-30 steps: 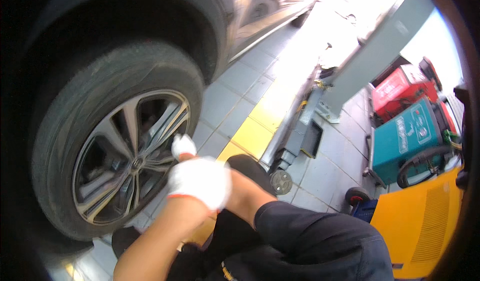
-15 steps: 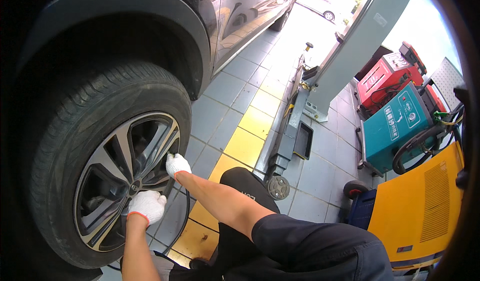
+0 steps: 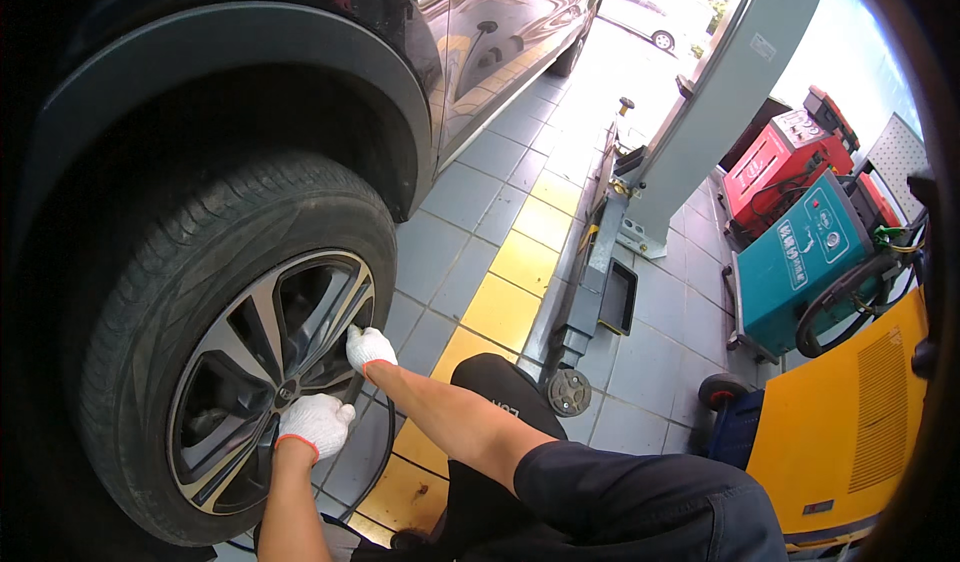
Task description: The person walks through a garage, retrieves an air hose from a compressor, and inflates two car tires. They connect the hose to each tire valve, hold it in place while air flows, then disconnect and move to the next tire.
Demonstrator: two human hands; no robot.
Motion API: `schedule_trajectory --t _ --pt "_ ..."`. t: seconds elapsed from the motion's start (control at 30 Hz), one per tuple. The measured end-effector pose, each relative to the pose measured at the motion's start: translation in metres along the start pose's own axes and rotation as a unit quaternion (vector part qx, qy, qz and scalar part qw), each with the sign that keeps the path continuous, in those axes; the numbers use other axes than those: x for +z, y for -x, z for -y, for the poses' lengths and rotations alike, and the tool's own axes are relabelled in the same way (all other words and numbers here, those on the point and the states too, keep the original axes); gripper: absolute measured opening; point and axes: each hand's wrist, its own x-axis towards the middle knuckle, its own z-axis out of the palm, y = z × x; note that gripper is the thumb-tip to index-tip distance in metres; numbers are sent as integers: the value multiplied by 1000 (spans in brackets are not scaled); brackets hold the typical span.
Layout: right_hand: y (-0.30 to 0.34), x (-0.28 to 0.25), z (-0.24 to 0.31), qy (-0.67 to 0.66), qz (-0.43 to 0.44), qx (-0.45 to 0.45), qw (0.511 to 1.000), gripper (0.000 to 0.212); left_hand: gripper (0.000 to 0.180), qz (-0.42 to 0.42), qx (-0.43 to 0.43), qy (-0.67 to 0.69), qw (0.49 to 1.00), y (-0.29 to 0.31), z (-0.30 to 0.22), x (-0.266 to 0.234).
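Note:
A car's wheel with a black tyre (image 3: 235, 212) and a silver-and-black alloy rim (image 3: 262, 327) fills the left side. My left hand (image 3: 315, 424), in a white knit glove with an orange cuff, is closed just below the centre cap (image 3: 287, 394); its fingertips are hidden against the spokes. At the rim's right edge, my right hand (image 3: 371, 350), gloved alike, has its fingers pressed together. What either hand grips cannot be made out. A thin black hose (image 3: 388, 442) hangs below my right hand and curves down to the floor.
The dark car body (image 3: 480, 92) overhangs the wheel. To the right stands a grey lift post (image 3: 725, 92) with its low arm (image 3: 585, 302) and round pad (image 3: 569, 392). Red (image 3: 775, 172), teal (image 3: 800, 262) and yellow (image 3: 840, 432) machines line the right side. Grey and yellow tiles (image 3: 502, 312) cover the floor.
The whole view has shifted slightly, so the wheel and hands appear a little further right and lower. Both hands keep nearly the same places against the rim.

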Motion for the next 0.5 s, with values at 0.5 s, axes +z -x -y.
schedule_trajectory --t 0.5 --pt "-54 15 -39 353 -48 -365 860 49 48 -9 56 36 998 -11 -5 4"
